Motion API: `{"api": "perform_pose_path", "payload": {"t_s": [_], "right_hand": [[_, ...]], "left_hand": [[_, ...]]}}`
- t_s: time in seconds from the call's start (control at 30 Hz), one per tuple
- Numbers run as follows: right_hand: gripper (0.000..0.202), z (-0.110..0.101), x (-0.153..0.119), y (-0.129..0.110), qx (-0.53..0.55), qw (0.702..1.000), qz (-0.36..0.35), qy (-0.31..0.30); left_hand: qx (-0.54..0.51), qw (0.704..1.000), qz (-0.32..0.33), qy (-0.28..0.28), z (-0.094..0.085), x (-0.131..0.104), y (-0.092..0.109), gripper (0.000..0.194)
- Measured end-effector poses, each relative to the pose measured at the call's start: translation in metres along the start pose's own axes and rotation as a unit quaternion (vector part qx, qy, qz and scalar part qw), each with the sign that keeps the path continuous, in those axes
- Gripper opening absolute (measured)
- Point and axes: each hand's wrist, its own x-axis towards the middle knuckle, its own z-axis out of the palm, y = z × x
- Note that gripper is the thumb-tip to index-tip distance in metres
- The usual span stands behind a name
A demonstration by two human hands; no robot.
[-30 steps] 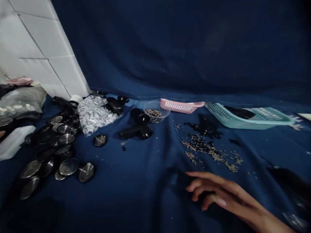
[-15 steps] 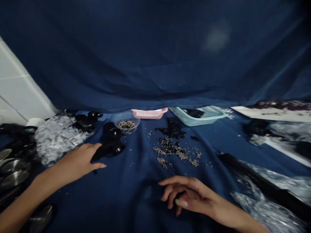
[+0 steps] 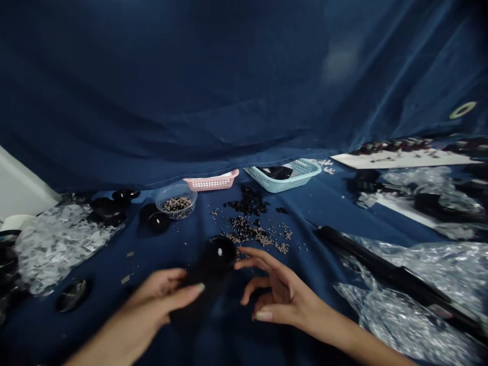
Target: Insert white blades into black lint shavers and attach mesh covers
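Observation:
My left hand [image 3: 162,300] grips a black part [image 3: 217,256] with a rounded, glossy end, held over the blue cloth at the lower middle. Close to that end, on its right, is my right hand [image 3: 272,292], fingers apart and curved, holding nothing. Whether its index fingertip touches the part cannot be told. Beyond the hands lie loose small screws [image 3: 263,236] and a heap of small black pieces [image 3: 247,201]. A clear round bowl [image 3: 177,203] holds more screws, and another black part [image 3: 154,218] lies beside it.
A pink basket [image 3: 211,183] and a light blue basket [image 3: 284,183] stand at the back, under a hanging blue cloth. A long black tool [image 3: 366,259] lies on clear plastic bags [image 3: 412,325] at right. Pale small pieces [image 3: 63,241] are piled at left.
My left hand has closed on one of the black parts and brought it right and nearer, beside my right hand. The view has shifted a little to the right.

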Motion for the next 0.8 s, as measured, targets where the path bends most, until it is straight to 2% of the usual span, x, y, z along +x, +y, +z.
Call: {"api": "perform_pose_path", "payload": {"t_s": [0.1, 0.2, 0.3, 0.37, 0.47, 0.57, 0.63, 0.67, 0.7, 0.8], "right_hand": [[0.086, 0.004, -0.003, -0.003, -0.075, 0.996, -0.013, 0.054], [0.074, 0.007, -0.005, -0.006, -0.228, 0.968, -0.027, 0.103], [0.061, 0.007, -0.007, -0.007, -0.299, 0.947, -0.029, 0.113], [0.058, 0.007, -0.008, -0.006, -0.313, 0.944, -0.025, 0.101], [0.058, 0.007, -0.009, -0.002, -0.350, 0.934, -0.018, 0.075], [0.054, 0.007, -0.009, 0.003, -0.388, 0.920, -0.020, 0.046], [0.049, 0.006, -0.010, 0.007, -0.415, 0.908, -0.040, 0.036], [0.047, 0.005, -0.010, 0.009, -0.428, 0.901, -0.054, 0.039], [0.048, 0.004, -0.011, 0.010, -0.441, 0.894, -0.068, 0.048], [0.053, 0.003, -0.014, 0.013, -0.466, 0.876, -0.090, 0.086]], "left_hand": [[-0.049, 0.995, -0.052, -0.065, 0.042, 0.003, -0.040, 0.065], [-0.027, 0.987, -0.076, -0.142, 0.063, 0.006, -0.060, 0.070], [0.059, 0.975, -0.048, -0.206, 0.065, 0.006, -0.058, 0.070], [0.141, 0.960, -0.019, -0.239, 0.060, 0.001, -0.048, 0.060], [0.270, 0.932, 0.019, -0.240, 0.047, -0.013, -0.024, 0.047], [0.372, 0.907, 0.077, -0.181, 0.022, -0.024, 0.004, 0.040], [0.419, 0.892, 0.138, -0.098, -0.005, -0.024, 0.024, 0.037], [0.449, 0.874, 0.179, -0.039, -0.022, -0.022, 0.035, 0.034], [0.488, 0.845, 0.218, 0.026, -0.042, -0.019, 0.046, 0.031], [0.515, 0.806, 0.230, 0.179, -0.105, -0.004, 0.081, 0.025]]}}
